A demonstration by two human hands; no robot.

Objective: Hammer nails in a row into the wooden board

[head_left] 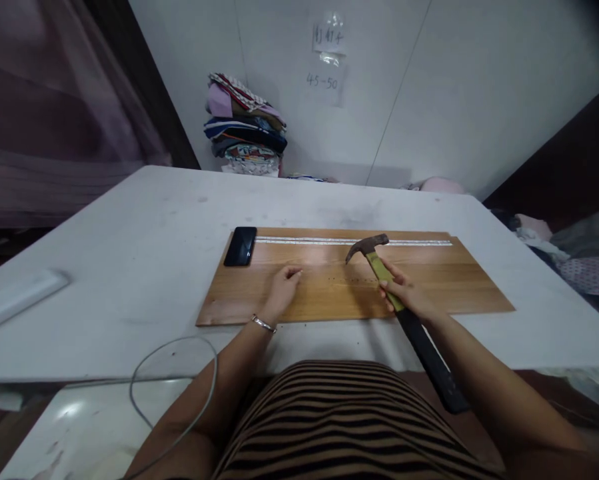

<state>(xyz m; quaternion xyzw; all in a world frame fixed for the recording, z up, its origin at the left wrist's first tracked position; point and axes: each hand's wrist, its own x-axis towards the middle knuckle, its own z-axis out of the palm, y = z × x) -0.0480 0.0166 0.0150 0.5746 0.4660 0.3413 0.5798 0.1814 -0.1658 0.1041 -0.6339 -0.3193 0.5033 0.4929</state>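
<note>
In my right hand [404, 293] is a claw hammer [385, 275] with a yellow-green and black handle, gripped partway along. Its rusty head is raised over a brown wooden board [439, 280] on the table. My left hand [284, 287] hovers at or rests on the board's left half, thumb and fingertips pinched together; whatever is between them is too small to make out. A line of small dark dots [354, 280] marks the board between my hands. A white strip with markings [319, 241] runs along the board's far edge.
A black phone [240, 247] lies on the board's left end. Folded clothes [246, 127] are stacked behind the white table [129, 267]. A white long object [19, 297] sits at the left edge, and a grey cable [174, 340] loops near my left arm.
</note>
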